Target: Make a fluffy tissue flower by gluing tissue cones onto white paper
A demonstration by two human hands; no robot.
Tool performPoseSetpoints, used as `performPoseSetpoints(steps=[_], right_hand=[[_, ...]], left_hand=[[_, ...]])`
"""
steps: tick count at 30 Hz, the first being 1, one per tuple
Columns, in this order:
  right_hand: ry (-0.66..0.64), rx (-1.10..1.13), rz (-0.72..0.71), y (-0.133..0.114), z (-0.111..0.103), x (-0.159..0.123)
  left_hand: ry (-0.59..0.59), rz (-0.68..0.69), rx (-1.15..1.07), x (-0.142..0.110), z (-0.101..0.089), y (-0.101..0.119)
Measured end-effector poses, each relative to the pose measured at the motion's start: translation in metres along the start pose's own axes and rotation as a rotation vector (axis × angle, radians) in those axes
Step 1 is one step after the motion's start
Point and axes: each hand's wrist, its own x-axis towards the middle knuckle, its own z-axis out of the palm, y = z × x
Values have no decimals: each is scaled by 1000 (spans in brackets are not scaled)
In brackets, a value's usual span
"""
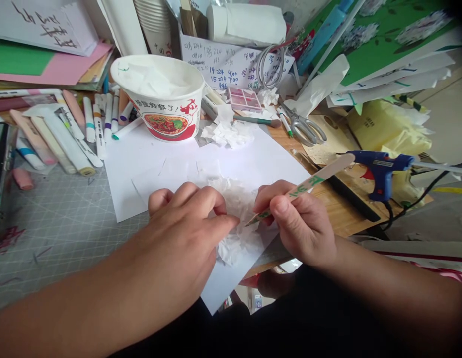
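My right hand (300,223) grips a flat wooden craft stick (324,173) with green marks on it, slanting down to the left. The stick's lower tip touches a ruffled bunch of white tissue paper (233,248) on a white sheet (141,199). At the bunch's left side is my left hand (190,219), its fingers curled and its thumb and forefinger pinched at the tissue. The fingers partly hide the bunch. A second crumpled white paper cluster (229,132) lies beyond, beside a paper noodle bowl (167,124) with white paper inside.
Many markers (67,134) lie at the left on a grey cutting mat (85,199). Scissors (301,127), a brush (259,121) and a blue glue gun (380,171) with its cord are at the right. A box with handwriting (231,69) stands behind.
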Motion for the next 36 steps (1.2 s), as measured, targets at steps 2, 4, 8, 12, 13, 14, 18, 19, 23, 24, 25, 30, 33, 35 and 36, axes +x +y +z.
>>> performPoseSetpoints(steps=[2, 4, 8, 12, 13, 14, 18, 19, 23, 24, 25, 30, 33, 35, 36], right_hand=[[100, -3, -27, 1, 1, 0], [205, -15, -93, 1, -5, 3], [274, -162, -40, -2, -36, 10], [16, -366, 60, -1, -68, 13], [-64, -429, 75, 0, -73, 13], [-146, -495, 90, 1, -77, 14], [-397, -676, 139, 9, -81, 16], [-412, -679, 142, 10, -80, 17], [-383, -691, 148, 13, -66, 14], [-369, -717, 149, 13, -61, 13], [-359, -746, 148, 14, -57, 12], [-280, -792, 138, 18, -48, 13], [-132, -692, 111, 11, -49, 17], [-91, -574, 40, 2, -48, 19], [-111, -515, -1, -3, -46, 19]], left_hand=[[16, -9, 3, 0, 1, 1], [16, 8, -17, 0, 2, 0], [-30, 40, -65, -1, 0, -2], [-39, 15, -96, -3, 0, 0], [-26, 0, -99, -4, 1, 1], [-4, -6, -104, -4, 3, 2], [59, 8, -94, -7, 9, 4], [63, 1, -85, -7, 9, 5], [51, 2, -67, -8, 8, 9], [49, 14, -68, -9, 7, 10], [48, 20, -72, -9, 6, 11], [35, 13, -68, -10, 3, 11], [48, 60, -46, -10, 3, 9], [55, 95, -38, -10, 5, 7], [52, 109, -34, -11, 6, 7]])
